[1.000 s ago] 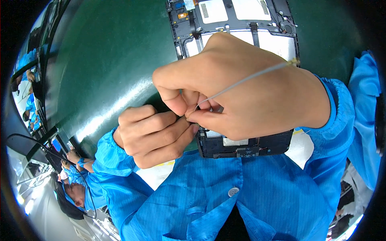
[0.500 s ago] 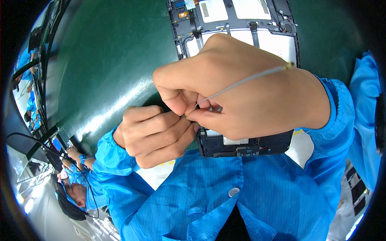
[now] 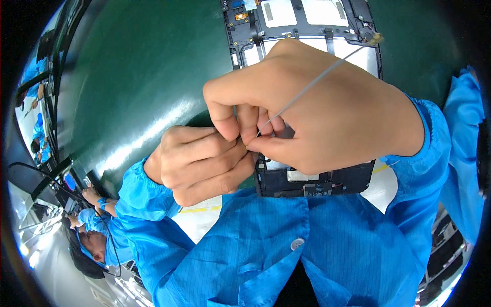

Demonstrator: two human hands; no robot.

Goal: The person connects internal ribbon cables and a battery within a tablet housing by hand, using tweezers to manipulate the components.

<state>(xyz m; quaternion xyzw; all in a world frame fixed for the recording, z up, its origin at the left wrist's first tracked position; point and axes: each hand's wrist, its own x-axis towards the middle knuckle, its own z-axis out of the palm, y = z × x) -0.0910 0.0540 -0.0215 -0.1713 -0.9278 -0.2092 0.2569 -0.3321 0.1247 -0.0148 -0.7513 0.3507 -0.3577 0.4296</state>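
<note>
A thin grey cable [image 3: 318, 80] with a small gold-coloured connector at its free end rises from the fingertips of my right hand [image 3: 327, 110]. The thumb and forefinger of that hand pinch it. My left hand [image 3: 204, 163] is closed right beside, its fingertips meeting those of the right hand. What the left fingers hold is hidden. Beneath my right hand lies an opened tablet [image 3: 279, 189] with its inside facing up. Black frame, white panels and flat ribbon connectors show around the hand, which covers the tablet's middle.
The tablet lies on a dark green work surface [image 3: 138, 77] with a bright light reflection. At the far left, a person in blue [image 3: 97, 240] works beside black cables and rails. A blue sleeve [image 3: 463, 148] shows at the right edge.
The cable's free end has swung upward and the cable is straighter. Both hands have shifted slightly to the right in the picture, and the tablet appears a little farther right too.
</note>
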